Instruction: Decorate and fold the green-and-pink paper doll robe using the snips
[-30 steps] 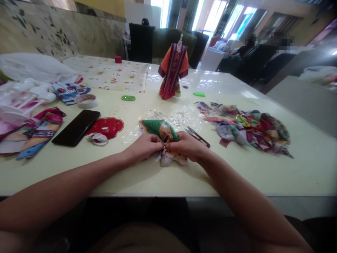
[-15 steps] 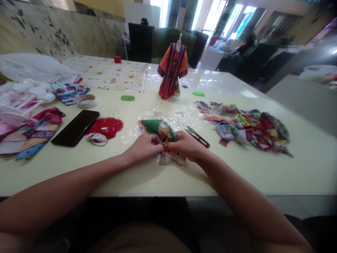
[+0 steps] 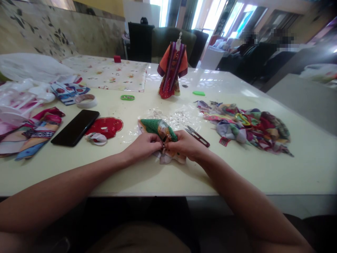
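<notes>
Pale worktop [image 3: 118,182] in front of me, and just in from the middle of its near edge I've got a green-and-peach cloth [image 3: 150,125] pinched in my left hand [image 3: 146,144] and right hand [image 3: 184,144], fingertips nearly meeting. Snips [image 3: 198,136] lie just beside the right one, scrap pile [image 3: 250,128] toward the right edge.

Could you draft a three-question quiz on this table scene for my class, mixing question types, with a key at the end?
1. Multiple choice: What are the left hand and right hand holding?
a) the black phone
b) a patterned cloth
c) the roll of tape

2. True or false: The dressed figure stands upright, farther off than both hands.

3. Fill in the blank: The cutting tool lying beside the right hand is a pair of ____.

Key: 1. b; 2. true; 3. snips.
</notes>
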A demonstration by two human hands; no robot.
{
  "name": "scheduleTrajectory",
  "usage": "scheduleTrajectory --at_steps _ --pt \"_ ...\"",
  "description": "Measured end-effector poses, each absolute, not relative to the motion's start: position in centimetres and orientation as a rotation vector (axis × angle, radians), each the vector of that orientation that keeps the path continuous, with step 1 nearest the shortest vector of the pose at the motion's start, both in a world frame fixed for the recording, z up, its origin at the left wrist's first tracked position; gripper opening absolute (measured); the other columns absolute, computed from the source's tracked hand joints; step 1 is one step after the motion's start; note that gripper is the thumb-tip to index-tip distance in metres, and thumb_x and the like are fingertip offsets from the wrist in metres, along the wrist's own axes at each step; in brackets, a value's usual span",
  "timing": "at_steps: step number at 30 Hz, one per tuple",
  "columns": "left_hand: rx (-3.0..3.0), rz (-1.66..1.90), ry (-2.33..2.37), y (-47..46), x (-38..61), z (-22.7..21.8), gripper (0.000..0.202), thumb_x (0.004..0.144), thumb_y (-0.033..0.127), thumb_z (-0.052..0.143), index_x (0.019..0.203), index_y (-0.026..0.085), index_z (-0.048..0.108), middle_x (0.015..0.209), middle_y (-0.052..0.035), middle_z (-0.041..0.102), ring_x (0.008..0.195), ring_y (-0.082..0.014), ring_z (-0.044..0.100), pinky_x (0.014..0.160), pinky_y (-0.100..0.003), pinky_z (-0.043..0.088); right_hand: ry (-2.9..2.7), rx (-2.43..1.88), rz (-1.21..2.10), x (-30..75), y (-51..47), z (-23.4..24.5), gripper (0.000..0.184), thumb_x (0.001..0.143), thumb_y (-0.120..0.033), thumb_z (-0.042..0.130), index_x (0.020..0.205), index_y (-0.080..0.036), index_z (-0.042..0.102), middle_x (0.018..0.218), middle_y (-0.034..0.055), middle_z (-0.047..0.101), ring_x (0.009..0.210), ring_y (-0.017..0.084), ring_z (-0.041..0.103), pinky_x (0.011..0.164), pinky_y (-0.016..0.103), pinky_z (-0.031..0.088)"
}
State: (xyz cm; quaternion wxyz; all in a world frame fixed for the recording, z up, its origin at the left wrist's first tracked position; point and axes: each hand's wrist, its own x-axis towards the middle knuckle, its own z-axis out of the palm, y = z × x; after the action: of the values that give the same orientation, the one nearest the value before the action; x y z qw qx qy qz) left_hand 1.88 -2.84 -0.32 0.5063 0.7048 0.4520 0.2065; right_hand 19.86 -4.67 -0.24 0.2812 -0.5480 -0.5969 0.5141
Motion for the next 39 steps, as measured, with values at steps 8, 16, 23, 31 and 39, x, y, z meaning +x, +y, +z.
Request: scheduleTrajectory --at_steps 8,16,23,31,39 --pt "1.644 0.496 1.094 -2.91 1.95 -0.44 0.01 0.073 0.025 0.057 0.069 0.016 0.06 0.05 0.006 0.048 0.042 -0.0065 0.036 0.042 -0.02 0.026 -1.609 -1.494 1.374 19.64 -4.89 -0.04 0.002 0.063 -0.018 0.058 0.063 -0.017 0.059 0.052 -0.0026 0.059 0.044 0.009 0.049 0.038 0.019 0.032" --pt "1.64 0.482 1.117 -2.89 1.94 -0.51 0.011 0.073 0.025 0.058 0.068 0.016 0.058 0.05 0.0064 0.046 0.041 -0.0061 0.036 0.041 -0.02 0.025 -1.611 -1.463 1.385 19.69 -4.8 -0.21 0.003 0.063 -0.018 0.057 0.064 -0.017 0.06 0.053 -0.0025 0.059 0.045 0.009 0.05 0.038 0.019 0.033" --pt "1.559 0.49 1.078 -2.76 1.88 -0.78 0.007 0.071 0.022 0.058 0.069 0.016 0.057 0.05 0.007 0.045 0.039 -0.0046 0.033 0.04 -0.019 0.023 -1.571 -1.505 1.43 19.47 -5.01 0.06 0.004 0.063 -0.019 0.059 0.066 -0.017 0.061 0.053 -0.0018 0.059 0.039 0.009 0.047 0.032 0.02 0.029" --pt "1.357 0.536 1.038 -2.85 2.14 -0.61 0.009 0.068 0.022 0.061 0.066 0.016 0.055 0.052 0.0055 0.047 0.037 -0.003 0.03 0.037 -0.018 0.019 -1.503 -1.473 1.481 19.59 -4.75 -0.18 0.006 0.063 -0.02 0.061 0.066 -0.016 0.062 0.053 -0.0027 0.059 0.039 0.007 0.046 0.032 0.018 0.028" --pt "1.208 0.573 0.932 -2.47 1.87 -1.03 0.01 0.068 0.024 0.062 0.071 0.016 0.057 0.057 0.0033 0.052 0.036 -0.0026 0.029 0.035 -0.018 0.018 -1.335 -1.356 1.557 19.74 -4.58 -0.43 0.01 0.061 -0.022 0.068 0.064 -0.014 0.062 0.056 -0.003 0.058 0.048 0.006 0.048 0.044 0.019 0.035"
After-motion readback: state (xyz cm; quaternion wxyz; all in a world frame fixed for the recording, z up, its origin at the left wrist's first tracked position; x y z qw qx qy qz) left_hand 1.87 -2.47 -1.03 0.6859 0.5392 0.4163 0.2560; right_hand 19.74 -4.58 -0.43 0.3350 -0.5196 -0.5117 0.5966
